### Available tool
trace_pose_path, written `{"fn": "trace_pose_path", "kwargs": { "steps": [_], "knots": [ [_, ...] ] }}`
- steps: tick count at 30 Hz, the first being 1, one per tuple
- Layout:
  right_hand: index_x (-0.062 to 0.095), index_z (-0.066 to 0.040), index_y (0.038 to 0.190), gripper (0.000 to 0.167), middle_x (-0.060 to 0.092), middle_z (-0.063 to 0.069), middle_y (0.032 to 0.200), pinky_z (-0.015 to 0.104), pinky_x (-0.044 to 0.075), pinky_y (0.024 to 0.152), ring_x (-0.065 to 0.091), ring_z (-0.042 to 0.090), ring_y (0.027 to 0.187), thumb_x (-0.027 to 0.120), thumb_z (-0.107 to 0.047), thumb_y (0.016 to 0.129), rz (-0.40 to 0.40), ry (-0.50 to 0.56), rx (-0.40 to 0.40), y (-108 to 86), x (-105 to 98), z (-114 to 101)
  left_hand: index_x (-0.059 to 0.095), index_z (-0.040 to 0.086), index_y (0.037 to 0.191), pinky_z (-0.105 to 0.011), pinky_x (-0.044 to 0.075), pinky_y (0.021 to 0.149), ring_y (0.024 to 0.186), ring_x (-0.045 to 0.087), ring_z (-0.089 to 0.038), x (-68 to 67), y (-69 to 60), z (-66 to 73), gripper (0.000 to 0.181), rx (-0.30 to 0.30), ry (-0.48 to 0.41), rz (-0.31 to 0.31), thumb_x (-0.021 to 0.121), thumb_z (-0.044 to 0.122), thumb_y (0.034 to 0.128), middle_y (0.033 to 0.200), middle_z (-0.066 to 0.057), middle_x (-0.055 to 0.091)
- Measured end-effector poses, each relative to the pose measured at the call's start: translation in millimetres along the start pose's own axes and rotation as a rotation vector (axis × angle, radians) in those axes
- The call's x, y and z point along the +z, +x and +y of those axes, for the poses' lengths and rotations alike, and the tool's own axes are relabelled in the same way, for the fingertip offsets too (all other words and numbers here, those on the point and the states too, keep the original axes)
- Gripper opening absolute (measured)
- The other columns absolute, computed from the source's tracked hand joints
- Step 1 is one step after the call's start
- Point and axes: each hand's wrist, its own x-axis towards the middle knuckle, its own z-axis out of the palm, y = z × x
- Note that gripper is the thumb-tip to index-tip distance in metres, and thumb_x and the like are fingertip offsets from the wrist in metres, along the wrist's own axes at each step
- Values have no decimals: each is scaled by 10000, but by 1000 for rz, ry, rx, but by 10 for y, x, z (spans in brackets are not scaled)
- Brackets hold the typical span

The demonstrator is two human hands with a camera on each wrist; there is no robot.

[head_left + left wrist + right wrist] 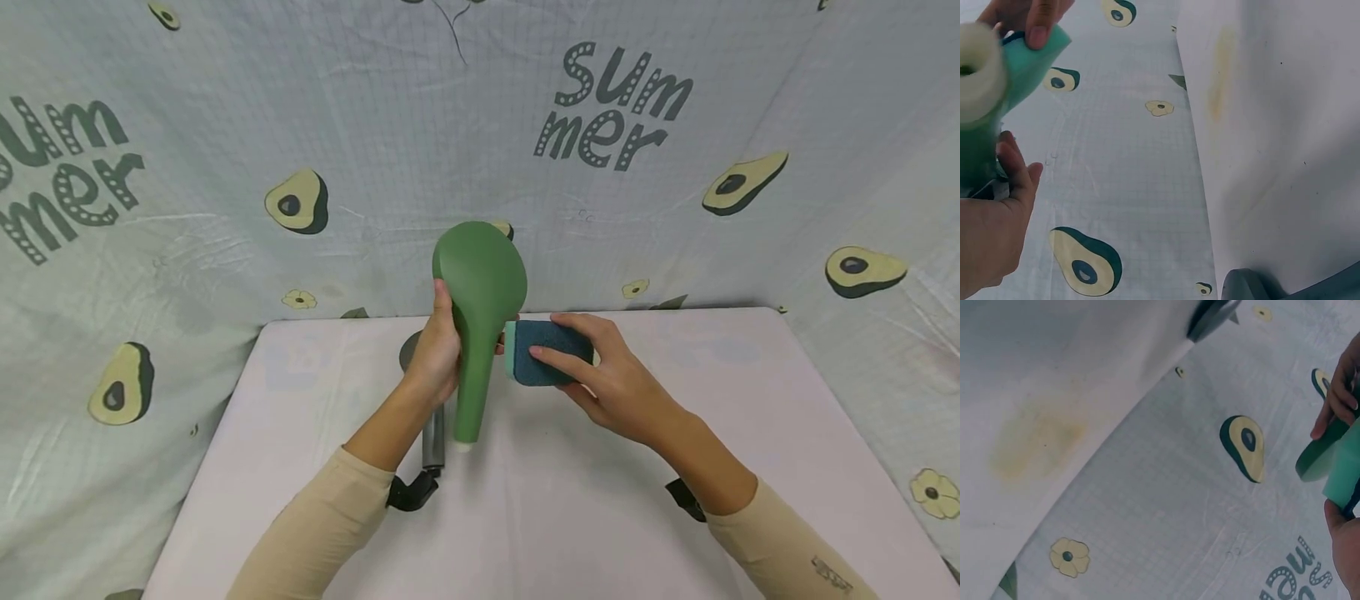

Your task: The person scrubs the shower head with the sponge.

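A green handheld shower head is held up over the table, its round back toward the head camera and its pale hollow end at the bottom. My left hand grips it around the upper handle, thumb along the near side. Just to the right, my right hand pinches a sponge with a dark blue face and a teal foam side. That foam side faces the handle; I cannot tell whether they touch. The shower head's spray face is hidden in the head view.
Behind the left forearm, a grey handle with a dark round head lies on the pale table, partly covered. Cloth printed with avocados and lettering stands behind the table. Black wrist gear shows at each forearm.
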Motion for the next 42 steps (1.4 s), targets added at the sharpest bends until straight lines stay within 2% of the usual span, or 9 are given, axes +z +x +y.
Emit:
{"fn": "trace_pose_path", "kwargs": {
  "steps": [3, 7, 11, 14, 18, 25, 33, 38, 42],
  "knots": [
    [607, -188, 1429, 393, 446, 263, 1508, 527, 454, 1071, 441, 426, 1363, 441, -324, 1100, 12, 3, 3, 62, -26, 29, 393, 128, 1479, -235, 545, 827, 935, 637, -93, 18, -7, 4, 747, -13, -7, -4, 180, 691, 1037, 1119, 20, 617],
    [587, -178, 1448, 434, 414, 256, 1541, 551, 441, 1083, 425, 437, 1384, 669, -182, 1022, 9, 20, 29, 179, -48, 85, 301, 108, 1532, -218, 443, 1017, 1215, 497, -65, 45, -13, 13, 611, -38, -60, -47, 228, 545, 1111, 1327, 8, 491],
    [560, -189, 1473, 669, 396, 233, 1560, 569, 456, 1084, 420, 431, 1395, 818, -51, 872, -1, 30, 72, 321, -67, 138, 301, 53, 1561, -278, 495, 1007, 1236, 536, -104, 50, -24, 21, 598, -46, -64, -92, 289, 465, 1129, 1425, -93, 490],
    [538, -213, 1489, 690, 390, 210, 1572, 572, 447, 1100, 414, 416, 1408, 810, -43, 878, -14, 32, 97, 429, -93, 153, 328, 32, 1570, -336, 547, 961, 1179, 619, -158, 42, -37, 32, 604, -38, -57, -131, 299, 443, 1129, 1456, -207, 508],
    [542, -235, 1489, 661, 398, 194, 1576, 557, 432, 1130, 416, 407, 1414, 784, -41, 905, -41, 31, 76, 524, -95, 97, 320, 4, 1575, -377, 559, 948, 1191, 633, -171, 34, -45, 53, 608, -30, -88, -166, 286, 418, 1131, 1465, -196, 513],
    [608, -264, 1433, 618, 503, 187, 1484, 489, 532, 1037, 539, 416, 1241, 794, -50, 884, -141, -190, -116, 380, 65, -199, 453, -84, 1395, -250, 585, 862, 1005, 685, -114, 33, -29, 67, 567, -43, -63, 10, 329, 403, 1133, 1132, -70, 652],
    [602, -289, 1430, 668, 518, 141, 1487, 430, 580, 954, 582, 381, 1186, 888, -239, 828, -241, -308, -299, 55, 225, -495, 362, -47, 1523, -372, 562, 977, 1313, 556, -398, 6, -11, 45, 546, -26, -12, 68, 305, 344, 1146, 1491, -244, 477],
    [593, -296, 1434, 692, 521, 150, 1473, 437, 580, 951, 583, 381, 1183, 896, -231, 816, -250, -296, -290, 55, 171, -482, 375, -56, 1501, -333, 582, 930, 1266, 602, -354, 9, -2, 43, 519, -4, -23, 104, 323, 320, 1147, 1450, -211, 509],
    [582, -298, 1444, 679, 507, 174, 1468, 479, 558, 997, 566, 400, 1217, 852, -129, 844, -204, -254, -158, 219, 89, -329, 473, -65, 1389, -211, 577, 720, 837, 685, -143, 20, -1, 39, 453, -4, -51, 144, 375, 299, 1139, 1215, -105, 620]
  ]
}}
